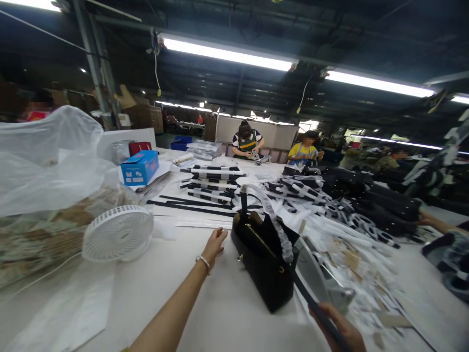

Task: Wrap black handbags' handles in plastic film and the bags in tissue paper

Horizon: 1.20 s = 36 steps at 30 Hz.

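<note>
Bag (262,266) handle (279,230) wrapped; strap's (305,295) joining unclear.
We are gripping the strap with our right hand (345,326), left hand (213,247) relaxing empty.

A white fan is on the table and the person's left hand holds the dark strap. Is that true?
Not the left hand: the head view shows the right hand holding the dark strap. The white fan is on the table.

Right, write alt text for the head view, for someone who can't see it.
A black handbag, top open, sits on a white table; the person's left hand is empty beside it, and the right hand grips a dark strap. A white fan and a blue box stand to the left; two co-workers are across the table.
</note>
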Each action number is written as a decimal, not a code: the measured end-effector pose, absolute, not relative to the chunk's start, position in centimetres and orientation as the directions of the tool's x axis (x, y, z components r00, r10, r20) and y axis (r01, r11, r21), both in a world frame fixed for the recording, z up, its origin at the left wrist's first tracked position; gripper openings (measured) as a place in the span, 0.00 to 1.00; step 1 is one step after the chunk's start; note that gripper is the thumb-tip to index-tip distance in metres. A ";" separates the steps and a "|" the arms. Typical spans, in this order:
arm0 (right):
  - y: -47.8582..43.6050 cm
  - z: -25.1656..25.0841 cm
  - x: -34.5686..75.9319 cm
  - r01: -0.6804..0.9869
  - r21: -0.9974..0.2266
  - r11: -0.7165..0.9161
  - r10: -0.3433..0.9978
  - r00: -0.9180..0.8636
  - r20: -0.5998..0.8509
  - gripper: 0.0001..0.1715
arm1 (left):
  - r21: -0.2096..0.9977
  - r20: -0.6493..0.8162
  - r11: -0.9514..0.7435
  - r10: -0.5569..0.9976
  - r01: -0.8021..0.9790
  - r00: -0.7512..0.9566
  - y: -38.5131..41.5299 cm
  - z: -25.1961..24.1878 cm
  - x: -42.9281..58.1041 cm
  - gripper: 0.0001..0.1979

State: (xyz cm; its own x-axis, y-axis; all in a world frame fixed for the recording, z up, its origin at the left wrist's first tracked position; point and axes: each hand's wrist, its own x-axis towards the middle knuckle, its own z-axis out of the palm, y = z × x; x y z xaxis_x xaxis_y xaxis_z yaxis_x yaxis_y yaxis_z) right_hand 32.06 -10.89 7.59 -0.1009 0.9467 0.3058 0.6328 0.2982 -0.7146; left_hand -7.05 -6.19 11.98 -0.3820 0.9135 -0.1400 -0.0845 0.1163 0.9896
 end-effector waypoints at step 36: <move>-8.6 10.4 17.4 0.569 -0.643 0.512 0.836 -0.159 0.525 0.44 | 0.733 0.195 -0.008 0.960 0.680 -0.199 -25.1 18.6 -6.6 0.23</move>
State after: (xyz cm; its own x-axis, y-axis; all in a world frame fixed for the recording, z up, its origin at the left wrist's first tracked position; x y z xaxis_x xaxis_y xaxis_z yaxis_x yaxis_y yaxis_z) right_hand 17.38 -8.63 10.42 -0.1591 0.8363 0.5248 0.5692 0.5120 -0.6434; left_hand -6.62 -25.13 18.61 -0.1992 0.9603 0.1952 0.6798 -0.0081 0.7334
